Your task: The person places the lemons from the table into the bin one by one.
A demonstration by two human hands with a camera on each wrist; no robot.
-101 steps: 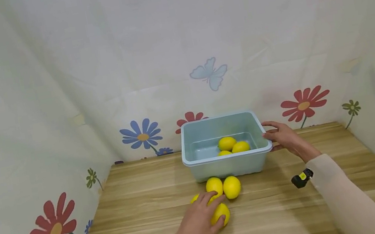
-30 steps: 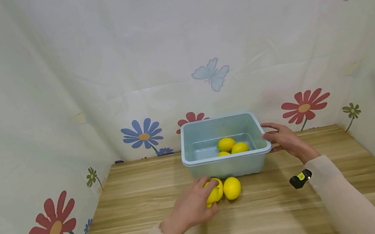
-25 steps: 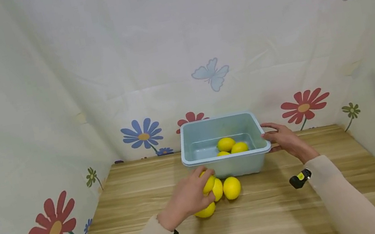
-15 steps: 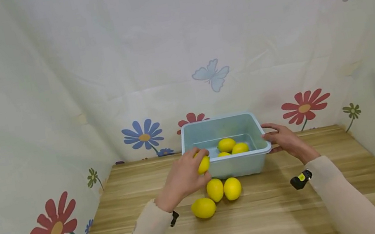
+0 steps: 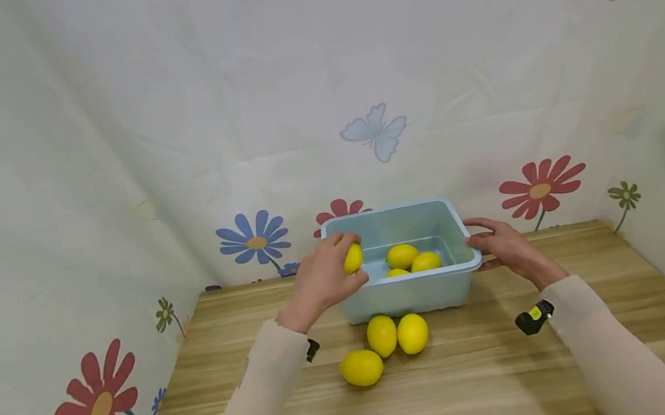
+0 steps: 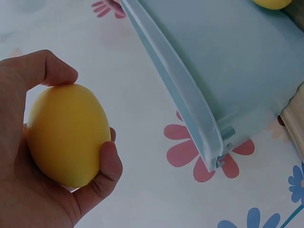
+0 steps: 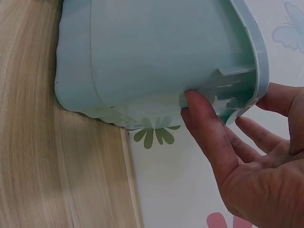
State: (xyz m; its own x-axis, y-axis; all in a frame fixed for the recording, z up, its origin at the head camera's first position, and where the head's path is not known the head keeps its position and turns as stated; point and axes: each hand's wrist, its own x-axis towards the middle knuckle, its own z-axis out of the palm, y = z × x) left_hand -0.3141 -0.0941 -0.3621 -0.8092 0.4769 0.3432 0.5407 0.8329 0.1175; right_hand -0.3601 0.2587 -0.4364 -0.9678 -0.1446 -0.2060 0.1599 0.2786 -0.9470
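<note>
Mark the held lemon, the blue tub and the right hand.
Held lemon (image 6: pixel 69 135): left wrist view, middle of its side.
Blue tub (image 5: pixel 418 295): head view, front wall.
Right hand (image 5: pixel 509 247): head view, its back.

Seven visible lemons (image 5: pixel 361 368), one bin (image 5: pixel 424 294), one table (image 5: pixel 464 384)

Bin (image 5: pixel 411 295) behind three lemons (image 5: pixel 382 337) on tabletop (image 5: pixel 464 384)

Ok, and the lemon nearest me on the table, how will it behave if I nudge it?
The nearest lemon would probably roll easily, since its sides are rounded and the tabletop looks flat. Its oval outline suggests it may curve or wobble rather than run straight. Its skin looks fairly smooth, so it could be a little slippery.
</note>
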